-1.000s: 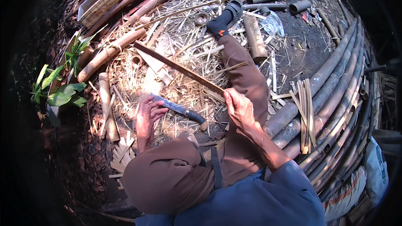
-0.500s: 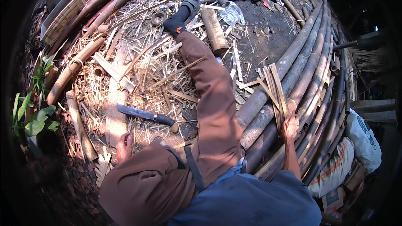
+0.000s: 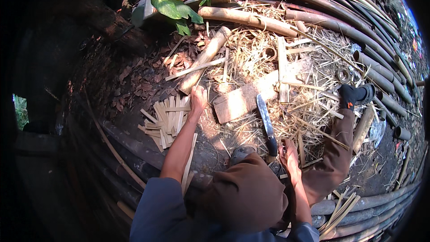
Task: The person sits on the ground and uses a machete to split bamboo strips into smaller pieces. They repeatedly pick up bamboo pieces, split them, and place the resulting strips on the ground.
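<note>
Left hand point(image 3: 197, 97) is reaching out, fingers curled down onto the ground beside the pile of bamboo slats point(image 3: 166, 120), which is lying just at its seven o'clock. Right hand point(image 3: 289, 152) is resting loosely spread by the machete point(image 3: 266, 123) at its eleven o'clock, not gripping it. Gathering slats seems the step; next is closing fingers round one.

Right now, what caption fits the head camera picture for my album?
A seated person's left hand reaches to a bamboo log beside cut strips; the right hand rests near a big knife.
</note>
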A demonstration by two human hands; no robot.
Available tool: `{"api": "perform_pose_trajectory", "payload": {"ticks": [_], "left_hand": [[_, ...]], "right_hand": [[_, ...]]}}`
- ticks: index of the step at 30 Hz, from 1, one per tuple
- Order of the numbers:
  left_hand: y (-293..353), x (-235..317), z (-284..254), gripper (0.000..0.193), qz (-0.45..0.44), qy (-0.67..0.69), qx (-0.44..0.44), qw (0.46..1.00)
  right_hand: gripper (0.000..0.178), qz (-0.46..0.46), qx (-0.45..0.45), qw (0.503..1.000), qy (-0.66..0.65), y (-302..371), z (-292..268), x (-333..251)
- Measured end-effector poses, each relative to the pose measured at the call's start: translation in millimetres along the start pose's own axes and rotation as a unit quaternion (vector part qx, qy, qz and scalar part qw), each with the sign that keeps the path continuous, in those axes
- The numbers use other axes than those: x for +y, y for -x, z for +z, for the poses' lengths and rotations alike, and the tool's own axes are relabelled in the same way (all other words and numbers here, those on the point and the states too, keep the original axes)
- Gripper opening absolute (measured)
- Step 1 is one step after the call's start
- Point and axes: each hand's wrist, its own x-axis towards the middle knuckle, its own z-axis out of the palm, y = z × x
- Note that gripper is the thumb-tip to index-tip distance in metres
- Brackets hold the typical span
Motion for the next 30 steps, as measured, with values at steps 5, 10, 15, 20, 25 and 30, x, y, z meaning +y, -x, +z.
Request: {"api": "perform_pose_trajectory", "payload": {"ticks": [5,10,15,20,25,30], "left_hand": [[-44.7,-42.0,-30.2,0.056,-0.104,-0.212,0.006,0.972],[-62.1,-111.1,-29.8,0.062,-0.190,-0.219,-0.145,0.946],[-59.0,-86.7,-14.8,0.041,-0.179,-0.143,-0.239,0.944],[-50.0,-125.6,-3.5,0.024,-0.080,-0.060,-0.096,0.990],[-52.2,-136.4,13.0,0.020,-0.182,-0.074,-0.058,0.979],[-50.9,-161.1,26.0,0.024,-0.303,-0.108,-0.052,0.945]], "right_hand": [[0.065,0.025,-0.014,0.999,0.025,-4.6,62.1,2.3],[0.066,-0.004,0.018,1.000,0.008,-8.9,71.5,15.5],[0.071,0.016,0.020,0.999,-0.040,-13.8,63.9,22.1],[0.066,0.075,-0.033,0.995,-0.058,-15.5,70.7,7.9],[0.062,0.084,-0.038,0.992,-0.085,-6.5,65.8,4.7],[0.056,0.125,-0.020,0.971,-0.203,-2.2,66.4,10.0]]}}
